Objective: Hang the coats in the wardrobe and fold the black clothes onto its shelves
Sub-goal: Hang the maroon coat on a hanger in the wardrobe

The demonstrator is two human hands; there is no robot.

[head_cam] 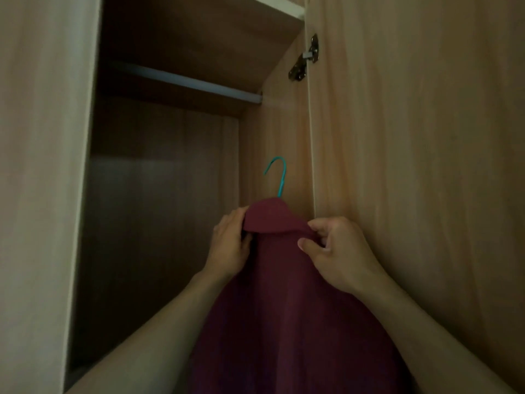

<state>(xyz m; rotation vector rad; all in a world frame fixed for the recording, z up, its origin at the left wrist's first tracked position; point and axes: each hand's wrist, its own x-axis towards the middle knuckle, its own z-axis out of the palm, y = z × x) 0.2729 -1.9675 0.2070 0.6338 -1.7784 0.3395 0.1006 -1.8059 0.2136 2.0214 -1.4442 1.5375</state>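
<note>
Coat [284, 294] vertical, hanger hook [277, 173] up

coat [284, 294] on hanger [279, 177] before wardrobe [159, 194], below rail [184, 79], door [412, 166] at right

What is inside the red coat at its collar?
A teal hanger: only its hook sticks out above the coat. Its arms are hidden under the cloth, which the left hand and right hand grip at the collar.

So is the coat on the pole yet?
Not yet: its teal hook is free below the pole; left hand and right hand hold the coat.
</note>
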